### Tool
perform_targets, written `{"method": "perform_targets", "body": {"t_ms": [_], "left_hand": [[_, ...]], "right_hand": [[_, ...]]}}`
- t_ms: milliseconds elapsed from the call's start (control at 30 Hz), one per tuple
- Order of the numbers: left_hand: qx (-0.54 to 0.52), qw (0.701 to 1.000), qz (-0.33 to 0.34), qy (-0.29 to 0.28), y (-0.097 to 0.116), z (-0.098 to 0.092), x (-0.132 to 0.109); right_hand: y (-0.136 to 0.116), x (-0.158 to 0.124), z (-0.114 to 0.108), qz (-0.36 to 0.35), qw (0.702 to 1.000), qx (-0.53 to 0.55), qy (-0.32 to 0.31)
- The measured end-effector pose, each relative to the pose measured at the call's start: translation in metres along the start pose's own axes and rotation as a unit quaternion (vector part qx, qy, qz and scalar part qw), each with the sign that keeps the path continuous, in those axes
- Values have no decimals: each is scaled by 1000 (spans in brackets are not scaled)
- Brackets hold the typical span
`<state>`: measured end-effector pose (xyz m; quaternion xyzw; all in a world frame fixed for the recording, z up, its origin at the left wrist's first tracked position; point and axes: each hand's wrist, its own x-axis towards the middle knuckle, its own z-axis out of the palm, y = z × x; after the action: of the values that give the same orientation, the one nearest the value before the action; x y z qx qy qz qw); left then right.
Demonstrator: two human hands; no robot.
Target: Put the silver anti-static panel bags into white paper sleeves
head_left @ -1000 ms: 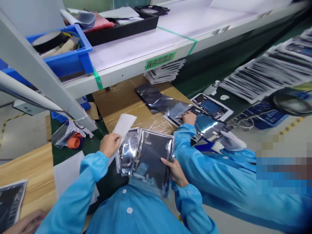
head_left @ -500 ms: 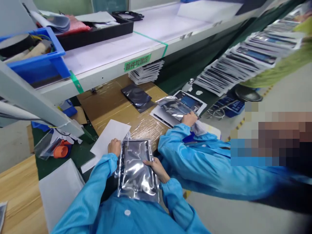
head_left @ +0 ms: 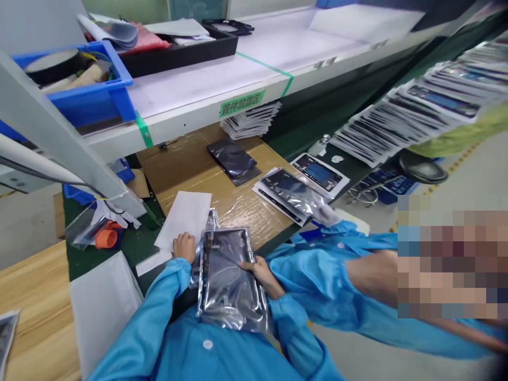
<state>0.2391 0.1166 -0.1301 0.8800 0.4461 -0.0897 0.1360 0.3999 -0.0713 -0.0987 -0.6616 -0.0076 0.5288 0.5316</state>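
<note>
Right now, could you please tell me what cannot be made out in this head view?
Left hand: fingertips hidden behind the silvery foil bag, so its grip is unclear.
Dark flat panel in that bag: details lost to foil glare.
Green printed label on the white shelf edge: characters too small.
Blue plastic bin: left part hidden by the white slanted post.

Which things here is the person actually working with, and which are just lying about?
In hand: shiny silver plastic bag holding a dark flat panel, gripped by left hand and right hand; white paper sheet beside it.
Lying about: blue plastic bin, long black tray, orange plastic piece, dark flat bag.
</note>
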Motion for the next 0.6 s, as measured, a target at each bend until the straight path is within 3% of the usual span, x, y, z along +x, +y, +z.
{"method": "perform_targets", "body": {"t_ms": [267, 400, 600], "left_hand": [[-14, 1000, -10, 2, -8, 1, -18], [-26, 1000, 1, -3, -18, 8, -32], [-37, 998, -58, 6, -41, 24, -54]], "right_hand": [[2, -2, 10, -11, 1000, 2, 6], [7, 13, 18, -22, 999, 21, 33], [14, 42, 29, -33, 995, 61, 75]]}}
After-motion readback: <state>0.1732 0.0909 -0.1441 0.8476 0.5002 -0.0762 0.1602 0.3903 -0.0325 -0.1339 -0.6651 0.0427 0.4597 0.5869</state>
